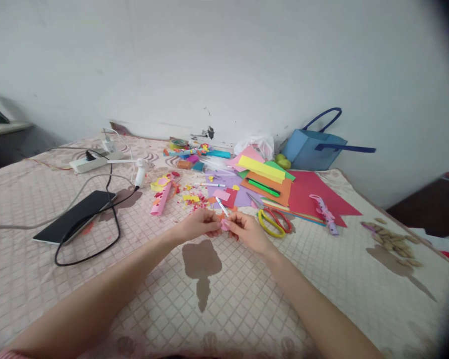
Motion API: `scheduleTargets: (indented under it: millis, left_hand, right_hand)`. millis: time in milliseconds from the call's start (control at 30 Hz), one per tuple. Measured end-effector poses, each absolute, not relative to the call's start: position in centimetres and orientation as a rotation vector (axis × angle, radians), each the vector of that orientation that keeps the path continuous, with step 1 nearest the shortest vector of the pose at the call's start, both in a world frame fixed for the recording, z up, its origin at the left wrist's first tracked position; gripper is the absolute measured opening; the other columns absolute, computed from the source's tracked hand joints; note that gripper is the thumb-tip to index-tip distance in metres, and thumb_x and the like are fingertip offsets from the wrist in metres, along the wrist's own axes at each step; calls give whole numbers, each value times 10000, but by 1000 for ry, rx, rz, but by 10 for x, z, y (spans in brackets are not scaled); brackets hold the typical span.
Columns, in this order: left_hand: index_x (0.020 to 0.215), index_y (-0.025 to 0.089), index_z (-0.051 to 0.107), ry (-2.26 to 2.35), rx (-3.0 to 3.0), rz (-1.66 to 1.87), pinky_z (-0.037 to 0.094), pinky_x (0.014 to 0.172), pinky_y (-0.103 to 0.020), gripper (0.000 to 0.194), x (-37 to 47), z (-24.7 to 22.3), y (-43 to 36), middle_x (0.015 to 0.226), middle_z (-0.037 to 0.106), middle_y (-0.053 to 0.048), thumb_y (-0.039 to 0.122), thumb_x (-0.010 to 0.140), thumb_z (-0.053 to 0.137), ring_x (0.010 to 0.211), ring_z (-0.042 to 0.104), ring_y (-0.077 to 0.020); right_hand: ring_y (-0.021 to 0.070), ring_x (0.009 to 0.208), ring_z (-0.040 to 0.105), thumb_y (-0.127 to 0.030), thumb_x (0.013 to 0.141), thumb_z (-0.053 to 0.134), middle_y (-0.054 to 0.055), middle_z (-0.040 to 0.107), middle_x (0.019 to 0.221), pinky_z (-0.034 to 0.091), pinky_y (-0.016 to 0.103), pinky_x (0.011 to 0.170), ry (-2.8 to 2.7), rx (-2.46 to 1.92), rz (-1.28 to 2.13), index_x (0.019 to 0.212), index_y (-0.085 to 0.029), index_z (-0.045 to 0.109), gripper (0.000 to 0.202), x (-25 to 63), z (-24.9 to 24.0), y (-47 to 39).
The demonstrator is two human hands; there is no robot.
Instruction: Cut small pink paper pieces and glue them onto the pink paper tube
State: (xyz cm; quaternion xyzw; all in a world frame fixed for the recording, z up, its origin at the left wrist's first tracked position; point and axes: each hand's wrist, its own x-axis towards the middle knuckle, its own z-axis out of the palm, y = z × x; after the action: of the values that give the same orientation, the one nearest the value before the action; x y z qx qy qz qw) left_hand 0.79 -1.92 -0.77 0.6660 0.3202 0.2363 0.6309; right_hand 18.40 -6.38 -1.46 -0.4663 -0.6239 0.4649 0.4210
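Both hands meet over the patterned tablecloth (239,294), near the middle of the view. Between their fingertips is a small pink paper piece (224,225). My left hand (200,224) pinches it from the left, and my right hand (247,230) pinches it from the right. A white pen (221,205) lies just beyond the fingers, by a pink paper rectangle (221,195) and a red paper piece (231,198). To the right of my right hand are scissors (272,227) with yellow and red handles. Small paper scraps (196,202) lie beyond my left hand.
On the left are a black tablet-like device (77,217), a cable and a power strip (90,162). A rolled pink paper (160,199) stands out beyond my left forearm. Coloured sheets (310,194), a blue bag (310,149), a purple paper roll (325,215) and peanuts (392,244) lie right.
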Motion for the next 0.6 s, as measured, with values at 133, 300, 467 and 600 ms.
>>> scheduleTargets:
  millis: [133, 300, 467, 600]
  left_hand:
    - [708, 135, 534, 801, 1486, 578, 475, 574, -242, 267, 8, -13, -13, 672, 644, -30, 384, 728, 629, 581, 597, -106]
    - [707, 138, 525, 832, 1452, 568, 484, 583, -250, 270, 8, -13, -13, 727, 673, -56, 386, 722, 632, 613, 619, -120]
    - [721, 131, 546, 833, 1459, 560, 488, 581, -248, 270, 7, -10, -14, 738, 680, -63, 387, 719, 633, 622, 626, -123]
    - [728, 132, 548, 813, 1459, 560, 491, 591, -245, 274, 7, -8, -15, 748, 684, -66, 394, 729, 626, 634, 631, -124]
  right_hand:
    - [87, 447, 463, -394, 795, 543, -38, 524, 530, 377, 212, 435, -1515, -1223, 1096, 732, -177, 566, 227, 189, -13, -60]
    - [89, 416, 434, -401, 763, 545, -39, 505, 519, 335, 213, 406, -1457, -1402, 834, 693, -177, 567, 236, 217, -19, -43]
    - [124, 472, 502, -372, 734, 558, 6, 591, 630, 369, 243, 465, -1433, -1480, 626, 786, -180, 610, 206, 252, -24, -28]
    - [128, 520, 519, -400, 761, 537, 21, 604, 707, 397, 253, 506, -1453, -1445, 581, 801, -187, 592, 223, 244, -16, -35]
